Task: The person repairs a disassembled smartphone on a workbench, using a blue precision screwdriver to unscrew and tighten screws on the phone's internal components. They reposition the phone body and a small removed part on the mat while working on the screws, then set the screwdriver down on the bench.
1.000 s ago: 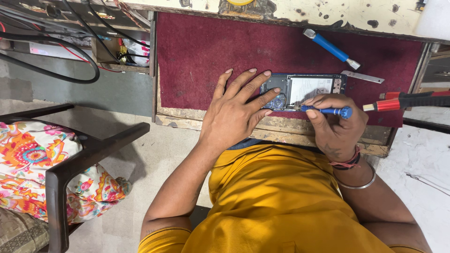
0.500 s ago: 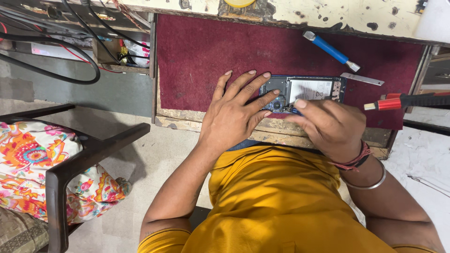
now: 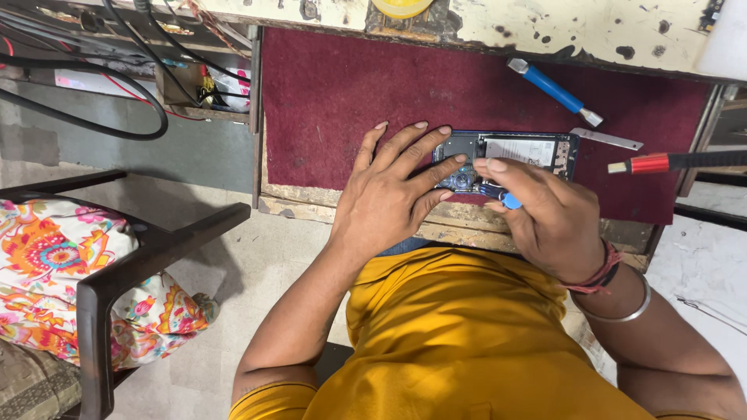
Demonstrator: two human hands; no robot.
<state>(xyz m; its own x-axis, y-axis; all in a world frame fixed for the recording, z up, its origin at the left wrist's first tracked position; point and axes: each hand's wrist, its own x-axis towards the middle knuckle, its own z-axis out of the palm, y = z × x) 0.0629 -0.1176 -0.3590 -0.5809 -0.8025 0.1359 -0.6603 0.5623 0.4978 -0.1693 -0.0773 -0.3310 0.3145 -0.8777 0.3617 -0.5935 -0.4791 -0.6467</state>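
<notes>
An opened phone (image 3: 523,152) with its back cover off lies on a maroon mat (image 3: 350,101) on a worn workbench. My left hand (image 3: 389,194) lies flat with fingers spread, its fingertips pressing the phone's left end. My right hand (image 3: 548,218) grips a small blue-handled screwdriver (image 3: 507,200), its tip down on the phone's lower left part near the camera area. Most of the screwdriver is hidden under my fingers.
On the mat lie a second blue-handled tool (image 3: 554,89), metal tweezers (image 3: 607,138) and a red-and-black tool (image 3: 677,162). Black cables (image 3: 101,93) run at the upper left. A dark wooden chair (image 3: 117,272) with a floral cushion (image 3: 47,257) stands at the left.
My right hand has swung the screwdriver from lying sideways to pointing down at the phone, and has moved left over its lower part. My left hand keeps holding the phone.
</notes>
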